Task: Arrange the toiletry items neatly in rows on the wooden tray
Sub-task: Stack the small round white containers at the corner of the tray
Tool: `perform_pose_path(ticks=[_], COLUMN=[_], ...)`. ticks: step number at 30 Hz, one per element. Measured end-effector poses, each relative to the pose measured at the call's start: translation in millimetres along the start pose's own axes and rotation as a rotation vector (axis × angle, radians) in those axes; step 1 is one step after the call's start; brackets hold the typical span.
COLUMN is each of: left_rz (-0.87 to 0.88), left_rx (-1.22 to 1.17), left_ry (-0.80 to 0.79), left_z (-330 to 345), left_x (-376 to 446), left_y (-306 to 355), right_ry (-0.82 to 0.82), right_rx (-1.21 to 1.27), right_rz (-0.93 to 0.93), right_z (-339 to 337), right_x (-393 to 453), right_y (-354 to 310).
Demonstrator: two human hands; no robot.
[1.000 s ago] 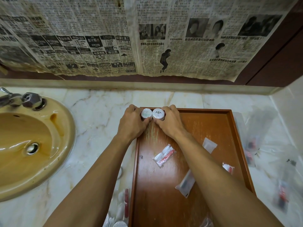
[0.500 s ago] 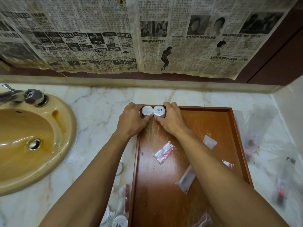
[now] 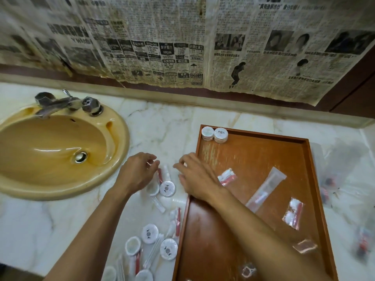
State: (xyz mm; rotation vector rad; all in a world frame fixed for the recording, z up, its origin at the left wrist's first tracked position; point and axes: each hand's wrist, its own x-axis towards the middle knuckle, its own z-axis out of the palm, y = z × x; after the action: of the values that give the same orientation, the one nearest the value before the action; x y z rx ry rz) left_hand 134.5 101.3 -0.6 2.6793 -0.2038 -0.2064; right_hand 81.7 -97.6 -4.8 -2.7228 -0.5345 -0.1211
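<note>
Two round white soap packs [image 3: 214,134] are sitting side by side, touching, in the far left corner of the wooden tray [image 3: 263,138], which is lying on the marble counter [image 3: 166,122]. Both hands are hovering near each other over the counter just left of the tray's left rim, above a scatter of toiletry items. One is the left hand [image 3: 137,173], with its fingers loosely curled and apparently holding nothing, though motion blur is making that hard to judge; the other is the right hand [image 3: 194,179], crossing the tray's left edge with fingers bent downward, and whether it is gripping anything cannot be told. Between and just below the hands, a round soap pack [image 3: 167,188] is lying on the counter beside a red-and-white sachet [image 3: 162,173]. Nearer the person, more round packs [image 3: 150,233], cotton buds and sachets are lying in a loose heap [image 3: 154,248] along the tray's left side. Inside the tray, a small sachet [image 3: 226,177], a long clear toothbrush packet [image 3: 265,189], a cotton packet [image 3: 293,212] and two smaller wrapped items near the front are lying scattered and unaligned. Clear plastic packets [image 3: 343,179] are lying blurred on the counter right of the tray. To the left, a yellow-brown sink [image 3: 113,126] with a metal tap [image 3: 60,103] is sitting, and newspaper [image 3: 182,37] is covering the wall behind.
</note>
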Motion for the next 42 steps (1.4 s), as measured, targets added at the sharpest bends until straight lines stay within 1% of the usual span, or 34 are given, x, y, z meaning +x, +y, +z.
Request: perform_pose_path(ticks=[2,5,9,16,19,22,27,30,34,38,42], left_rz=[-0.018,-0.039,-0.045,-0.006,-0.004,-0.007,-0.005,0.022,0.105,0.223,0.273], left_rx=[0.029,0.076,0.128,0.159,0.202,0.241,0.253,0.187,0.01,-0.096,-0.144], left_ry=[-0.04,-0.112,-0.19,-0.221,-0.223,-0.222,-0.203,-0.116,-0.036,-0.006,0.009], left_z=[0.0,-0.2,1.0,4.3,6.0,8.1,10.7,10.2,11.9,21.2,37.0], left_x=[-16.6,-34.9,-46.5,-49.0,-46.4,-44.3,-41.9,-39.0,-31.2,-21.1,-12.4], left_y=[-14.9,-30.5,-36.1,-24.6,-19.0,-15.7,-11.0,-3.5,18.2,45.8,67.6], right_ry=[-0.197,-0.333,-0.403,-0.458,-0.439,-0.383,-0.266,-0.198,-0.085,0.001,0.092], right_rx=[-0.036,-0.127,-0.14,-0.106,-0.099,-0.064,0.064,0.145,0.257,0.321,0.346], right_rz=[-0.116,-0.169,-0.153,-0.115,-0.105,-0.085,0.054,0.155,0.287,0.434,0.519], right_z=[8.4,17.4,19.3,15.3,10.1,3.3,-5.5,-14.1,-22.5,-28.8,-33.2], right_x=[0.8,4.6,9.3,9.2,6.5,2.4,-9.7,-18.7,-29.5,-40.2,-49.7], right_y=[-17.4,-30.8,-37.2,-37.5,-37.6,-33.9,-18.3,-6.5,9.9,24.1,36.5])
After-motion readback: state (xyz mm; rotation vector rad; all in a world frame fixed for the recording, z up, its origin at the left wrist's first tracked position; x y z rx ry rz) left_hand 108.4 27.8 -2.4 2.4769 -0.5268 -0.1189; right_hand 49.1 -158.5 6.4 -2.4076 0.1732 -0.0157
